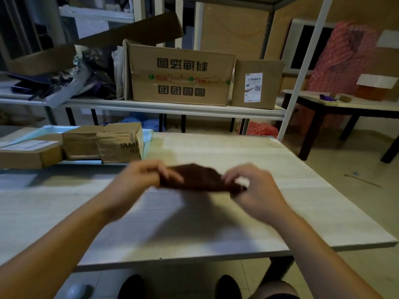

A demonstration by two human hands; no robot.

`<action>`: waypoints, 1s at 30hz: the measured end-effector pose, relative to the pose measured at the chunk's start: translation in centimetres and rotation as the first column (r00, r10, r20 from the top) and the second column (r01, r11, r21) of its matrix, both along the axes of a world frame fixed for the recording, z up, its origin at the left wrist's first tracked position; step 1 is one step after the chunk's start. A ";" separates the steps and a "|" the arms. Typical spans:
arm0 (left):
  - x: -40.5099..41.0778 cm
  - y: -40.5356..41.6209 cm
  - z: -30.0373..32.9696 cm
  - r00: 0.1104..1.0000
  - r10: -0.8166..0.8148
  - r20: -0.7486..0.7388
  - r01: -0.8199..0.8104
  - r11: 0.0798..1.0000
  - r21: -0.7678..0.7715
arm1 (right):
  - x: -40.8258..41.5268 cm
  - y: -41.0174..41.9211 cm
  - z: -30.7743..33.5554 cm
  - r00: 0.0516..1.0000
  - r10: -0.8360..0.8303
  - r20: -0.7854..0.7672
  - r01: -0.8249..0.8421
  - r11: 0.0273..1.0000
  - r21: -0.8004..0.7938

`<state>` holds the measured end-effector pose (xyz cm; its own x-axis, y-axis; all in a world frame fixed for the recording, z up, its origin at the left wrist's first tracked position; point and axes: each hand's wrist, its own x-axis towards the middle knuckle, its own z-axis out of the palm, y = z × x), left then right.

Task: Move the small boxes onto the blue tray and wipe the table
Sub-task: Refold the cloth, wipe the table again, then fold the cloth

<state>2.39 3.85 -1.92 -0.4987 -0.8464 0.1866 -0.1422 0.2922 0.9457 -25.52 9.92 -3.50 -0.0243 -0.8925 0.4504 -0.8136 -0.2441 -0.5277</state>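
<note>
at far left the boxes [71, 145] already sit on the blue tray [149, 137], so that half looks done; no small box shows on the bare table [216, 223]. next, the left hand [138, 180] pinches one end of a brown cloth [194, 176], fingers closed on it. the cloth is stretched just above the table's middle. the right hand [252, 188] grips its other end, fingers curled shut round the fabric. both hands are blurred. wiping seems still left: the cloth looks lifted, not pressed flat.
</note>
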 end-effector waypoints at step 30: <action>-5.2 -3.1 -7.2 0.754 0.468 0.461 -0.118 0.786 -0.606 | 4.5 -6.9 -4.3 0.931 -0.100 -0.351 0.115 0.993 0.020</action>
